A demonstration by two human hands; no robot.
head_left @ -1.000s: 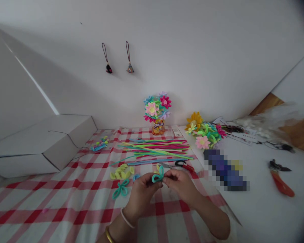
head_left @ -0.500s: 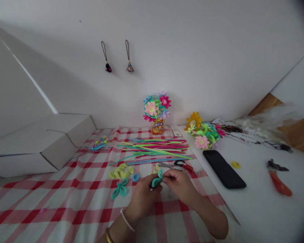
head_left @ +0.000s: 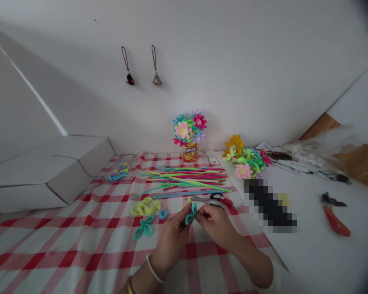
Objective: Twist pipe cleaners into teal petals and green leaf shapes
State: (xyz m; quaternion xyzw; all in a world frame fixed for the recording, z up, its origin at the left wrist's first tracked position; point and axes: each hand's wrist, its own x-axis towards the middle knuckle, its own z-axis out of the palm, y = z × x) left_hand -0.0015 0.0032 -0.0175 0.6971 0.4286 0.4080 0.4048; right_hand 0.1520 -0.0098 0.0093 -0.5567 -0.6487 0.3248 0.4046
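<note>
Between the thumb and fingers of my left hand (head_left: 175,234) is a teal pipe cleaner (head_left: 190,216) bent into loops. My right hand (head_left: 217,223) pinches at its right side, fingertips closed; the exact spot they grip is partly hidden. Left of my hands, a second teal looped piece (head_left: 144,227) lies flat on the cloth. Behind it are several yellow curled pieces (head_left: 145,207) and a small blue coil (head_left: 163,214). Scissors (head_left: 221,199) with red and black handles lie just beyond my right hand.
Loose coloured pipe cleaners (head_left: 187,179) lie across the checked cloth (head_left: 70,259). Behind them stands a jar (head_left: 190,153) of fuzzy flowers. A flower bunch (head_left: 247,161), a blurred-out dark object (head_left: 270,204) and red-handled pliers (head_left: 335,218) are to the right. A white box (head_left: 49,171) sits left.
My left hand has turned slightly and its fingers have shifted around the teal loops, which now stand a little more upright. My right hand stays pinched beside them. The view has shifted slightly.
</note>
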